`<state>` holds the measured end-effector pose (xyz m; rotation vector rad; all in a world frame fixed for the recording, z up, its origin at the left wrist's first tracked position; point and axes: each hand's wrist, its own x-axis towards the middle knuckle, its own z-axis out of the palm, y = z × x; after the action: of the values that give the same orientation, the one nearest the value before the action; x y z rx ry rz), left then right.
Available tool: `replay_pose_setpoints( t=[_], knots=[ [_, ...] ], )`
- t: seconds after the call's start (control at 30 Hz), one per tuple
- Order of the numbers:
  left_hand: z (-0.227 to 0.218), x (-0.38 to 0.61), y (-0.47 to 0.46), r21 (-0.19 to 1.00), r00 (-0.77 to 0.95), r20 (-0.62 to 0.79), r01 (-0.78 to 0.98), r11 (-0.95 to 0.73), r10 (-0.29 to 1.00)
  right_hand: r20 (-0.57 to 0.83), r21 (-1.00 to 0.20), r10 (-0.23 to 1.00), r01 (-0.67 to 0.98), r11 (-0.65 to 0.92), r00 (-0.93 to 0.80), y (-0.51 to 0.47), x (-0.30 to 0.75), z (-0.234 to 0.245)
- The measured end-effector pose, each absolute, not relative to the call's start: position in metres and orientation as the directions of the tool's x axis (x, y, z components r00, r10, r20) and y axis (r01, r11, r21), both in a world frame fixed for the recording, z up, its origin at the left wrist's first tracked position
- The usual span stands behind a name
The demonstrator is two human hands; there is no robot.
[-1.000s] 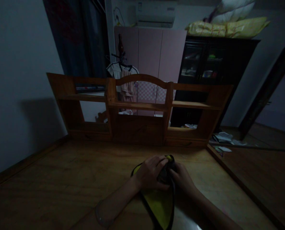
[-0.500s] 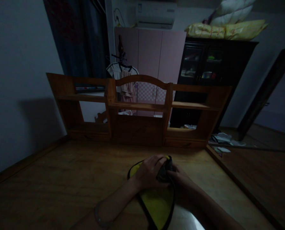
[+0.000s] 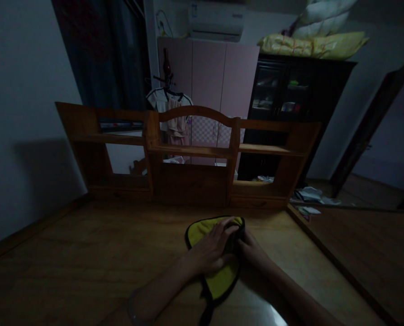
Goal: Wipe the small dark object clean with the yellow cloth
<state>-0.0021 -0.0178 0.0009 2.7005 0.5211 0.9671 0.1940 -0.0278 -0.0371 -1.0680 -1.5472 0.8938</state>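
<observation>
A yellow cloth (image 3: 201,230) with black edging lies bunched on the wooden surface, its narrow dark end trailing toward me. My left hand (image 3: 211,246) reaches across it from the left, fingers bent over its upper right part. On the cloth's right side, my right hand (image 3: 252,248) pinches the dark edge, with the fingertips partly hidden in the folds. Both hands are close together, with a dark fold of the cloth between them. A thin bracelet (image 3: 131,309) circles my left wrist.
Beyond the wooden surface (image 3: 86,258) stands a wooden shelf unit (image 3: 191,149) with open compartments. A raised wooden edge (image 3: 327,249) runs along the right side, and a wall (image 3: 25,158) rises on the left. Farther back are a pink wardrobe (image 3: 208,72) and a dark cabinet (image 3: 324,99).
The cloth's upper left part has spread out and shows more yellow, while its lower part is drawn in. My hands stay on it, with the left slightly lower. The view has shifted slightly.
</observation>
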Motion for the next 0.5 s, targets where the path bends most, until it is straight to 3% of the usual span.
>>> replay_pose_setpoints(
  t=[0.23, 0.4, 0.5],
  knots=[
    [0.008, -0.003, -0.016, 0.371, 0.738, 0.536, 0.232, -0.899, 0.411, 0.416, -0.833, 0.908, 0.38, 0.402, -0.048, -0.029, 0.194, -0.034],
    [0.001, -0.001, -0.011, 0.192, 0.74, 0.547, 0.343, -0.919, 0.391, 0.419, -0.815, 0.907, 0.42, 0.4, -0.05, -0.033, 0.196, -0.017],
    [-0.003, 0.001, -0.012, 0.06, 0.702, 0.63, 0.384, -0.922, 0.333, 0.381, -0.871, 0.924, 0.319, 0.374, -0.044, -0.035, 0.195, -0.006]
  ],
)
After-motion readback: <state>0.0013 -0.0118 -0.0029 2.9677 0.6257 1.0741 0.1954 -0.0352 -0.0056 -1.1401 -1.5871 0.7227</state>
